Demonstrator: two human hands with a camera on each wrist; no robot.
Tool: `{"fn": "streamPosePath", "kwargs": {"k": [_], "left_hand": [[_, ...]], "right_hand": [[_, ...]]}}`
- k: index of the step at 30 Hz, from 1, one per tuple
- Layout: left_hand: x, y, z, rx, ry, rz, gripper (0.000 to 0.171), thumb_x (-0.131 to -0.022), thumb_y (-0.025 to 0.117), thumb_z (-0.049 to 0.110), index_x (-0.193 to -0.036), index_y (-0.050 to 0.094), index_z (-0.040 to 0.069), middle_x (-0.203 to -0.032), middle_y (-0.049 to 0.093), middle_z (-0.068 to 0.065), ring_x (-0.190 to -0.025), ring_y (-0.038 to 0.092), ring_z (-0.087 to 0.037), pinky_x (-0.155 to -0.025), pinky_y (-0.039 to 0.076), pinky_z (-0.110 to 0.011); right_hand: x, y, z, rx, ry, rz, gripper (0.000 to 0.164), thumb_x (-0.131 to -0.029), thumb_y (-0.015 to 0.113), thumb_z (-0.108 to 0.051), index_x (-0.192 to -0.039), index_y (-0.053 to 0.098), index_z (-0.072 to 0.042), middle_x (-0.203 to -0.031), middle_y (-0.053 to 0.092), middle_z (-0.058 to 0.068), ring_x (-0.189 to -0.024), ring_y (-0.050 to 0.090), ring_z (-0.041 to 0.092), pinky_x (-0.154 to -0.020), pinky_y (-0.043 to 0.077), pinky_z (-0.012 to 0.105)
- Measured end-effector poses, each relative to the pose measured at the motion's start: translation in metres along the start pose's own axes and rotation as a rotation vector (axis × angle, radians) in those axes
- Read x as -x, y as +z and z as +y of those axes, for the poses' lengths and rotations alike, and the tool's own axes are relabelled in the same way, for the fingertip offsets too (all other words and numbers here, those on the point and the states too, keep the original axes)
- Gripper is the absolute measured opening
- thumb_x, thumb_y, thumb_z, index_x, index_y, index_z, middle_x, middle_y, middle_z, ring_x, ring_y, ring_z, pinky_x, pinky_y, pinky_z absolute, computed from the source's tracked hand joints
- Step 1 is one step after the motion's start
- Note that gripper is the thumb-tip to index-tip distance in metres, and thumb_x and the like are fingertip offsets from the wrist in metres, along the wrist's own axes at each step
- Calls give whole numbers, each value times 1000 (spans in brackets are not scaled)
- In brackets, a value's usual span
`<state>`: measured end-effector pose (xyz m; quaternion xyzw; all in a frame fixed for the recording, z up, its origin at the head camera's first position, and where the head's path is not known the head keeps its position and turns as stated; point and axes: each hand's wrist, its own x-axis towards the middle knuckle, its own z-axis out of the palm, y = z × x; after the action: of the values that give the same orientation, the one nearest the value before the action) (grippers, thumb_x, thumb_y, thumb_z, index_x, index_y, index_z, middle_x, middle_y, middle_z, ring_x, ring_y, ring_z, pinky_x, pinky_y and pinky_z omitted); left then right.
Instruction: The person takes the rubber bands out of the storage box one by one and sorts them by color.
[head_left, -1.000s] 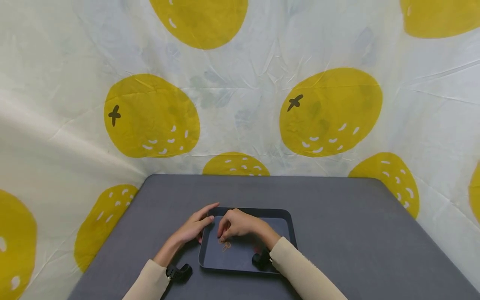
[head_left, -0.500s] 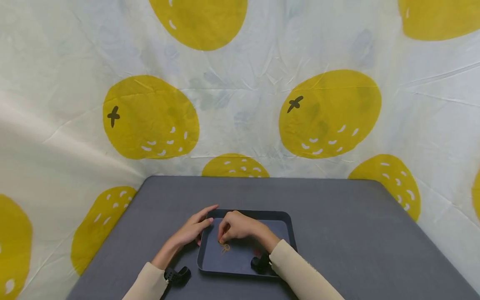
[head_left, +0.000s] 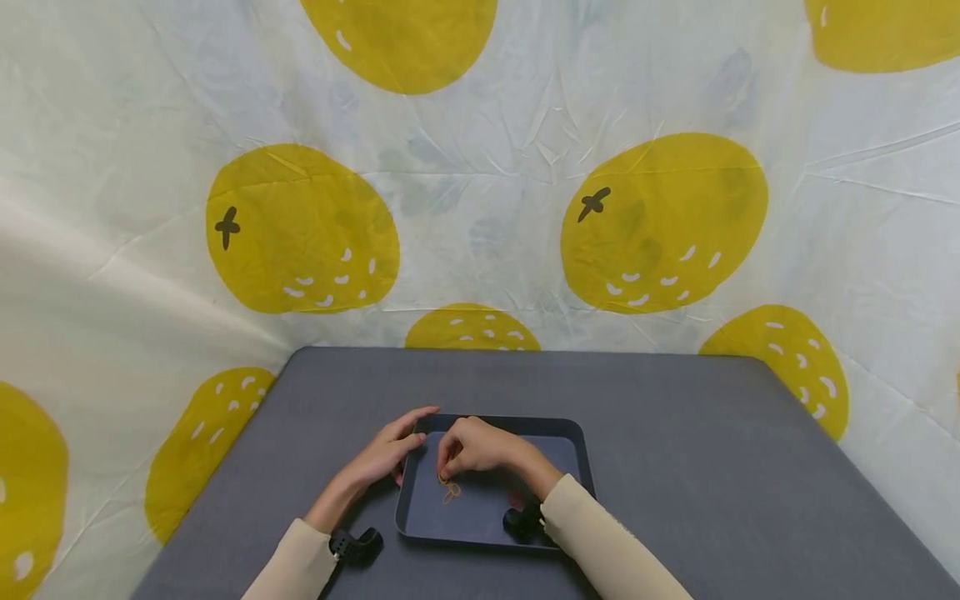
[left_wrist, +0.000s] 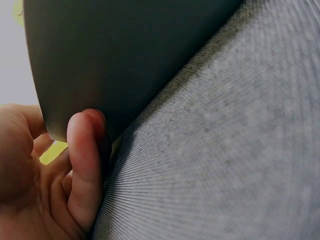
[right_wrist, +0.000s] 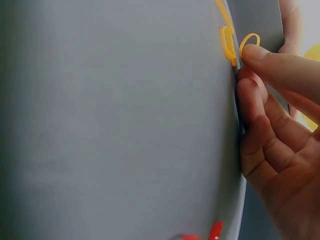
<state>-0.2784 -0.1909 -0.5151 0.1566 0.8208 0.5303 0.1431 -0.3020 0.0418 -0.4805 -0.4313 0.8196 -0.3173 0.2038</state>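
My right hand (head_left: 480, 446) is over the left part of a dark shallow tray (head_left: 480, 544). Its thumb and forefinger pinch a small orange-yellow rubber band (right_wrist: 250, 37), whose loop stands up from the fingertips in the right wrist view. More thin rubber bands (head_left: 452, 493) lie on the tray floor just below those fingertips. My left hand (head_left: 382, 454) holds the tray's left side near the far corner, thumb over the rim and other fingers outside. In the left wrist view, a bent finger (left_wrist: 84, 165) touches the tray's outer wall (left_wrist: 125, 55).
Small red things (right_wrist: 215, 231) lie in the tray, partly cut off in the right wrist view. The tray sits on a grey cloth-covered table (head_left: 720, 467). A white curtain with yellow fruit prints (head_left: 480, 242) hangs behind it. Each wrist wears a black camera mount (head_left: 356, 546).
Both hands and the tray stay nearly in place. The rubber band's loop shows more clearly at my right fingertips now. The head view shifts slightly.
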Motion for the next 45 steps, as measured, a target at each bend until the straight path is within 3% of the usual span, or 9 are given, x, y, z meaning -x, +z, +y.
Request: {"fn": "streamPosePath", "kwargs": {"k": [7, 14, 27, 34, 41, 45], "left_hand": [[-2, 3, 0, -2, -9, 20, 50, -109, 50, 17, -157, 45, 29, -93, 59, -15, -41, 50, -12, -41, 52, -31], [-4, 4, 1, 9, 0, 32, 54, -106, 51, 13, -158, 44, 26, -88, 59, -14, -40, 49, -11, -41, 51, -31], [-3, 5, 0, 20, -39, 69, 56, -105, 54, 16, -157, 46, 33, -83, 56, -10, -39, 48, -14, -40, 51, -31], [-1, 6, 1, 23, -54, 75, 56, -103, 56, 17, -156, 47, 34, -91, 62, -11, -40, 50, -14, -41, 52, -31], [-2, 2, -3, 40, -29, 49, 57, -104, 55, 18, -159, 44, 26, -56, 45, 1, -39, 49, -14, -43, 53, -32], [-2, 3, -3, 52, -21, 41, 57, -105, 54, 16, -160, 43, 27, -63, 50, -3, -40, 51, -14, -43, 52, -31]], "right_hand": [[1, -3, 5, -2, -11, 4, 4, -92, 79, -15, -89, 82, -15, -83, 76, -9, -70, 65, -4, -67, 55, 16], [4, -9, 3, -15, 19, 9, 9, -91, 79, -12, -86, 81, -19, -81, 76, -9, -68, 64, -1, -64, 53, 17], [13, -23, -7, -15, -4, 59, 7, -93, 78, -15, -89, 81, -19, -84, 78, -8, -72, 68, 2, -68, 55, 19], [28, -31, -14, -30, -30, 113, 5, -94, 78, -18, -91, 82, -16, -87, 79, -4, -77, 74, 13, -70, 57, 21], [51, -40, -20, -79, -42, 171, 6, -95, 76, -17, -93, 81, -16, -91, 80, 1, -83, 76, 29, -73, 58, 22], [65, -44, -15, -98, -25, 195, 5, -95, 77, -18, -94, 81, -15, -92, 80, 7, -84, 75, 35, -73, 58, 23]]}}
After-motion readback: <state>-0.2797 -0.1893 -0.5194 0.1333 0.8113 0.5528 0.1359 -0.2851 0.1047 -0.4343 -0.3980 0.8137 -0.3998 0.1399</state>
